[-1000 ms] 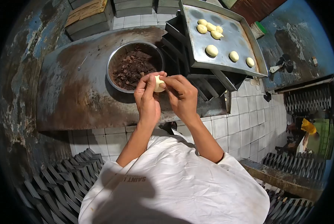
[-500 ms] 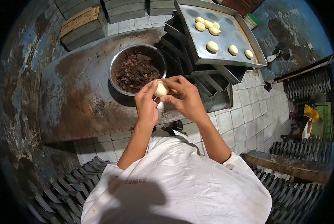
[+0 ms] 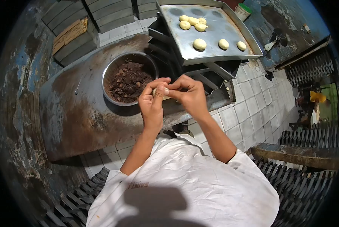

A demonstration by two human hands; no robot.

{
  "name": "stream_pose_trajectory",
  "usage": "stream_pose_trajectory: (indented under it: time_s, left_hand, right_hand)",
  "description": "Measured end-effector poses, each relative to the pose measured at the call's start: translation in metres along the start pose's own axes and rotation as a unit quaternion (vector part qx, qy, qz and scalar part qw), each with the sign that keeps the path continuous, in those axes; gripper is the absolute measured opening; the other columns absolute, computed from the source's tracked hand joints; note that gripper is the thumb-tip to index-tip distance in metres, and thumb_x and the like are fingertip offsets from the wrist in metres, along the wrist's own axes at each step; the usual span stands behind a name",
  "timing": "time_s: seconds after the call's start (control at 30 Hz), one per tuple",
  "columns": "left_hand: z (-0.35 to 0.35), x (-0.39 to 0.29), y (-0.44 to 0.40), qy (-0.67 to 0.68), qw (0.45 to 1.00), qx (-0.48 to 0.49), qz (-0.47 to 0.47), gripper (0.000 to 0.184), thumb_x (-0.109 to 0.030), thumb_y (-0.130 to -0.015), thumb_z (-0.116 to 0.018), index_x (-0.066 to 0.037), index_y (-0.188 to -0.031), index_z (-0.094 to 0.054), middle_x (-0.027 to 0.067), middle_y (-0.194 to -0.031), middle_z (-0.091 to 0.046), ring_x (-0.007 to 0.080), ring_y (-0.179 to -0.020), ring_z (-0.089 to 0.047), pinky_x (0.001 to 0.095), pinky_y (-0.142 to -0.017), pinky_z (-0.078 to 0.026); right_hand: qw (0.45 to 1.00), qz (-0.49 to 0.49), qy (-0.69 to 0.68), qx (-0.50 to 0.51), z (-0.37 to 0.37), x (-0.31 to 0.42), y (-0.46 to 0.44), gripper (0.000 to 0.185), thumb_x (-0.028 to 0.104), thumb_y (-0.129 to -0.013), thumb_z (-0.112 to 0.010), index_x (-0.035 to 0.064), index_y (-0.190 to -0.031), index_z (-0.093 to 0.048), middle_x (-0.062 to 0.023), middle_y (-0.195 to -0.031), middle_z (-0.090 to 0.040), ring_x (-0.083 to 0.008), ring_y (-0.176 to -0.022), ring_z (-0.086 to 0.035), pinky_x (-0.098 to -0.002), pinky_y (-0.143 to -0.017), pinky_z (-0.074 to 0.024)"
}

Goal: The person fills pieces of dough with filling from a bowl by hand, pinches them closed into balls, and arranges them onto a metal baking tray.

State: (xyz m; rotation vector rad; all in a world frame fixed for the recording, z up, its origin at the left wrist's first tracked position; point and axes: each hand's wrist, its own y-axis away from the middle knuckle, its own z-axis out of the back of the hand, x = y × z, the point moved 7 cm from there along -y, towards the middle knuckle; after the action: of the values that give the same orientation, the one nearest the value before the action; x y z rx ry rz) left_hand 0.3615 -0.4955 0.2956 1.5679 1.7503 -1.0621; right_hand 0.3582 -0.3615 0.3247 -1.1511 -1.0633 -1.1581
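Sitting near the middle of the table [image 3: 69, 123], toward the far edge, the bowl [image 3: 110, 97] of dark crumbly mix [image 3: 129, 77] leaves a wide bare stretch on the left; only a thin metal utensil [image 3: 76, 90] lies there. Bare strip also between bowl and near edge. Right end is tight: dark tins [image 3: 162, 36] stacked, with a tray [image 3: 230, 28] on top, its near-left corner just beyond the right hand [image 3: 190, 96]. On the tray: dough balls [image 3: 199, 44], three spaced along the near side, five bunched toward the left.

Dough piece [image 3: 166, 97] is up between both hands, off the bowl's near-right side, mostly covered by fingers.

Left hand [image 3: 152, 108]: half curled, fingers wrapped round the dough, thumb on top. It overlaps the bowl rim in view; can't tell if they touch. Right hand: fingers bent, thumb and forefinger nearly together, pinching the dough's edge.
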Motion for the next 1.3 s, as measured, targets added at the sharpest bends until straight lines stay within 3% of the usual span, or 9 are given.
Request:
stream_pose_trajectory:
  time_s: [0.33,0.47,0.53,0.67,0.8,0.9,1.0,1.2,1.3]
  left_hand:
    - [-0.079,0.030,-0.029,-0.109,0.987,-0.120,0.001,0.025,-0.019,-0.106,-0.060,0.002,-0.093,-0.066,0.0059,-0.094,-0.068,0.0107,-0.082,-0.063,0.0255,-0.076,-0.050]
    - [-0.146,0.023,-0.039,-0.183,0.978,-0.051,-0.089,0.034,-0.018,-0.107,-0.054,0.008,-0.096,-0.072,0.0169,-0.115,-0.072,0.0215,-0.107,-0.066,0.0335,-0.095,-0.050]
    - [-0.177,0.027,-0.046,-0.203,0.971,0.069,-0.102,0.049,-0.030,-0.108,-0.046,0.004,-0.092,-0.077,0.0189,-0.135,-0.066,0.0370,-0.139,-0.049,0.0492,-0.116,-0.034]
    - [-0.216,0.044,-0.060,-0.314,0.923,0.171,-0.138,0.049,-0.041,-0.107,-0.045,-0.005,-0.115,-0.078,0.0183,-0.149,-0.056,0.0389,-0.142,-0.045,0.0528,-0.117,-0.024]
    - [-0.203,0.033,-0.068,-0.314,0.936,0.070,-0.145,0.062,-0.051,-0.101,-0.051,0.002,-0.126,-0.070,0.0213,-0.139,-0.061,0.0361,-0.134,-0.053,0.0463,-0.115,-0.033]
    - [-0.152,0.027,-0.062,-0.304,0.942,-0.062,-0.125,0.046,-0.034,-0.100,-0.053,0.005,-0.117,-0.072,0.0193,-0.127,-0.066,0.0295,-0.121,-0.059,0.0409,-0.109,-0.041]
    - [-0.114,0.030,-0.045,-0.279,0.938,-0.162,-0.129,0.030,-0.016,-0.096,-0.056,0.007,-0.109,-0.071,0.0182,-0.119,-0.067,0.0251,-0.115,-0.061,0.0365,-0.105,-0.042]
    - [-0.069,0.026,-0.003,-0.270,0.924,-0.242,-0.123,0.024,-0.008,-0.100,-0.052,0.008,-0.108,-0.068,0.0169,-0.119,-0.065,0.0206,-0.113,-0.059,0.0350,-0.105,-0.041]
    - [-0.067,0.028,-0.004,-0.256,0.925,-0.251,-0.126,0.023,-0.008,-0.102,-0.051,0.007,-0.106,-0.068,0.0165,-0.116,-0.065,0.0202,-0.112,-0.059,0.0340,-0.103,-0.042]
  right_hand:
    - [0.997,-0.024,-0.060,0.037,0.088,0.007,-0.014,0.027,0.005,-0.085,-0.081,0.0026,-0.111,-0.077,-0.0068,-0.095,-0.066,-0.0111,-0.076,-0.058,-0.0269,-0.073,-0.0516]
    - [0.999,0.028,-0.012,-0.029,0.146,0.024,-0.030,0.045,0.018,-0.080,-0.089,0.0016,-0.118,-0.070,-0.0057,-0.105,-0.066,-0.0106,-0.092,-0.061,-0.0281,-0.080,-0.0540]
    - [0.992,-0.019,-0.096,0.079,0.160,0.021,-0.041,0.054,0.020,-0.081,-0.089,-0.0015,-0.121,-0.061,-0.0057,-0.113,-0.065,-0.0110,-0.102,-0.061,-0.0289,-0.085,-0.0532]
    - [0.944,-0.164,-0.100,0.270,0.197,-0.003,-0.044,0.038,0.017,-0.087,-0.082,-0.0037,-0.116,-0.070,-0.0063,-0.100,-0.071,-0.0127,-0.097,-0.064,-0.0285,-0.088,-0.0527]
    - [0.932,-0.158,0.092,0.312,0.261,0.023,-0.095,0.040,0.010,-0.083,-0.086,0.0016,-0.120,-0.072,-0.0034,-0.108,-0.074,-0.0099,-0.099,-0.066,-0.0283,-0.088,-0.0538]
    - [0.932,0.010,0.347,0.102,0.327,0.041,-0.190,0.041,0.023,-0.083,-0.083,0.0016,-0.117,-0.073,-0.0121,-0.103,-0.076,-0.0213,-0.096,-0.071,-0.0358,-0.085,-0.0532]
    - [0.801,0.258,0.539,0.026,0.369,-0.016,-0.260,0.064,0.023,-0.089,-0.077,0.0029,-0.144,-0.052,-0.0238,-0.148,-0.052,-0.0411,-0.129,-0.056,-0.0436,-0.109,-0.0461]
    - [0.853,-0.101,0.504,0.088,0.409,-0.055,-0.321,0.049,0.042,-0.104,-0.055,-0.0014,-0.121,-0.068,-0.0242,-0.142,-0.059,-0.0396,-0.107,-0.070,-0.0441,-0.095,-0.0534]
    - [0.879,0.025,0.474,0.055,0.407,-0.066,-0.381,0.057,0.049,-0.106,-0.047,0.0049,-0.142,-0.058,-0.0212,-0.149,-0.054,-0.0338,-0.136,-0.055,-0.0390,-0.113,-0.0422]
